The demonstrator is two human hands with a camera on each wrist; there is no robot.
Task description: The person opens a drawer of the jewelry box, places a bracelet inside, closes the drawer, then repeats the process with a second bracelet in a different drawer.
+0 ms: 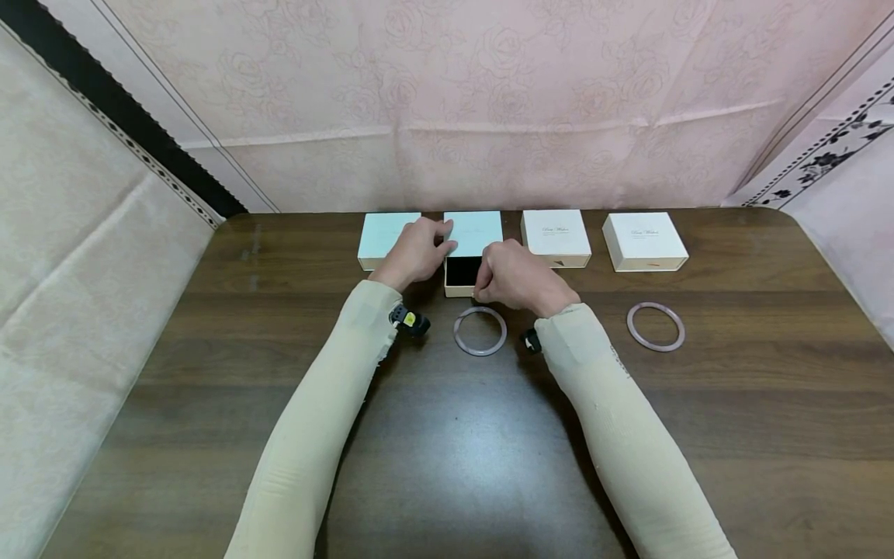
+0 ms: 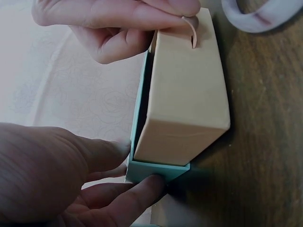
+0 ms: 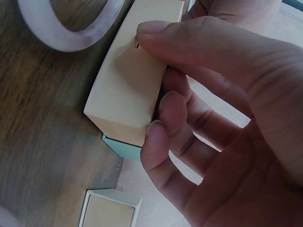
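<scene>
In the head view a turquoise drawer box [image 1: 475,230] lies on the table with its cream drawer [image 1: 459,292] partly pulled out toward the person. Dark lining shows inside the drawer. My left hand [image 1: 417,252] grips the turquoise sleeve, thumb on its top and fingers at its side. With thumb and fingers my right hand [image 1: 520,277] pinches the small pull tab [image 2: 193,34] on the drawer's front. Just in front of the drawer lies a pale lilac bangle [image 1: 479,352], touched by neither hand.
Another turquoise box [image 1: 380,233] stands to the left, partly behind my left hand. Two white boxes, one near [image 1: 556,233] and one farther right [image 1: 644,235], complete the row along the table's back edge. A second pale bangle [image 1: 632,322] lies at the right. Patterned cloth [image 1: 447,93] hangs behind.
</scene>
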